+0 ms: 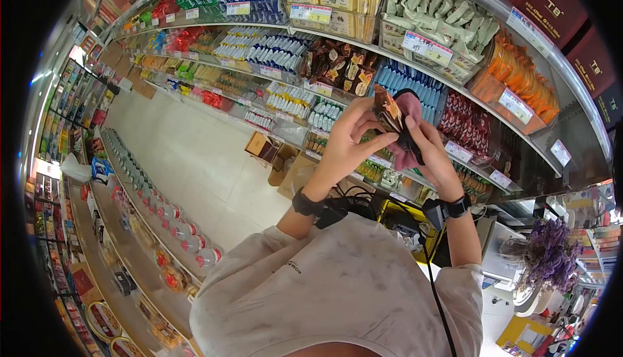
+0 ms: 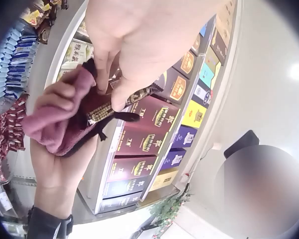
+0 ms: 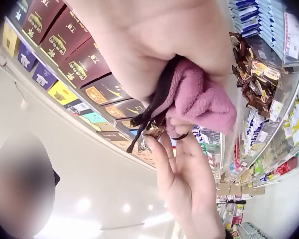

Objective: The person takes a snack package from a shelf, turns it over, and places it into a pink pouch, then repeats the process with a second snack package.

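Observation:
Both hands are raised in front of a snack shelf (image 1: 363, 39). My left hand (image 1: 379, 130) pinches a small brown packet (image 1: 389, 112) between thumb and fingers. In the left wrist view the packet (image 2: 100, 112) shows a gold pattern under the left hand (image 2: 112, 94). My right hand (image 1: 416, 131) grips a pink cloth (image 1: 410, 104) and also touches the packet. A black strap (image 2: 117, 117) hangs from that bundle. The right wrist view shows the pink cloth (image 3: 201, 99) bunched in the right hand (image 3: 154, 55), with the left hand (image 3: 165, 145) reaching up to the packet (image 3: 152, 131).
Rows of packaged goods with price tags fill the shelves. Cardboard boxes (image 1: 272, 156) stand on the pale floor of the aisle. A low shelf of bottles (image 1: 162, 214) runs along the left. Maroon gift boxes (image 2: 144, 139) stand high up. Another person (image 2: 258, 194) is nearby, blurred.

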The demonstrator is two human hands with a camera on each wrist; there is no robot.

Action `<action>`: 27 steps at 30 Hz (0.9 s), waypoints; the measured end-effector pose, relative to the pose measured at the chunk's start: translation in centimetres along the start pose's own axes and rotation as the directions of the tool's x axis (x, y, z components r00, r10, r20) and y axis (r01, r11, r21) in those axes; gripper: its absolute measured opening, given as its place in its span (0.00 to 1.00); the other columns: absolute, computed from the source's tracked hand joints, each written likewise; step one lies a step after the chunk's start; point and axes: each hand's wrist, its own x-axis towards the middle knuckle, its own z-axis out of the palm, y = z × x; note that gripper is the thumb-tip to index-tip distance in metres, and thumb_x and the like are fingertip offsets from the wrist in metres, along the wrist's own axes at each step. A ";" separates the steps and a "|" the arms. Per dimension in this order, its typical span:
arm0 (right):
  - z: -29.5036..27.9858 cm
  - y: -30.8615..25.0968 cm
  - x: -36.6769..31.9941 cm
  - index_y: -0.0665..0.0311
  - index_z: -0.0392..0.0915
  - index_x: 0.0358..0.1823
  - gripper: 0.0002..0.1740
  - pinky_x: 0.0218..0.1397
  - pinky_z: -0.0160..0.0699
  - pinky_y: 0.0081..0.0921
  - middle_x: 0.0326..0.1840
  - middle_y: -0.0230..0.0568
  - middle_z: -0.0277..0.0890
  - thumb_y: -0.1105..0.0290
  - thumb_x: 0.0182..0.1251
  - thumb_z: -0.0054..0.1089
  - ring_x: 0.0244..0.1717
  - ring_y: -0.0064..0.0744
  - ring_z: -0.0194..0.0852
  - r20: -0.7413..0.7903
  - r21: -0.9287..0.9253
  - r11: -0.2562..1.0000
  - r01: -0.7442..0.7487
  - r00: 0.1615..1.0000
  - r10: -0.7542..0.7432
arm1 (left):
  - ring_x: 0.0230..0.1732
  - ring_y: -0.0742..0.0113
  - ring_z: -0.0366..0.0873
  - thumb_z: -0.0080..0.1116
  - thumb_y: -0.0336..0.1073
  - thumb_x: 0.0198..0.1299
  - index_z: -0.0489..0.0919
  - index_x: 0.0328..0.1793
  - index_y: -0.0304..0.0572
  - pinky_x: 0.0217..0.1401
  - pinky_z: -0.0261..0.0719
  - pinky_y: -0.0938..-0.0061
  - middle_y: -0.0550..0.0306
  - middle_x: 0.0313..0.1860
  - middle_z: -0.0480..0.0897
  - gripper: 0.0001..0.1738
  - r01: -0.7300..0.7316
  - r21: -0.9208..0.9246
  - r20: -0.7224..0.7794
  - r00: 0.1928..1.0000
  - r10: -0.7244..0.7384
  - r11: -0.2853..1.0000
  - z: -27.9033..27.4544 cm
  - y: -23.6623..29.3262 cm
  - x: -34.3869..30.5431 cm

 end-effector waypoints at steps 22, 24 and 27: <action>1.8 2.8 2.8 0.70 0.73 0.58 0.19 0.33 0.75 0.17 0.38 0.31 0.79 0.65 0.76 0.63 0.31 0.16 0.76 0.069 -0.254 0.945 0.206 0.978 -0.195 | 0.41 0.78 0.83 0.69 0.32 0.65 0.77 0.67 0.30 0.46 0.83 0.80 0.58 0.46 0.87 0.26 0.329 -0.216 -0.280 0.881 -0.381 0.919 -4.9 -1.4 -1.0; 2.0 1.9 3.1 0.71 0.73 0.60 0.20 0.34 0.76 0.18 0.40 0.33 0.80 0.65 0.75 0.63 0.32 0.17 0.78 0.192 -0.229 0.971 0.063 0.981 -0.018 | 0.43 0.78 0.84 0.69 0.32 0.65 0.77 0.67 0.31 0.46 0.83 0.79 0.57 0.47 0.88 0.25 0.347 -0.199 -0.244 0.888 -0.390 0.916 -6.1 -1.6 -0.8; 2.8 3.3 3.9 0.72 0.73 0.61 0.22 0.32 0.76 0.17 0.37 0.31 0.79 0.65 0.75 0.64 0.31 0.18 0.79 0.162 -0.294 0.956 0.015 0.986 0.034 | 0.48 0.76 0.83 0.70 0.31 0.64 0.78 0.65 0.29 0.49 0.83 0.78 0.56 0.51 0.87 0.25 0.467 -0.066 -0.161 0.867 -0.471 0.882 -9.7 -3.2 -1.5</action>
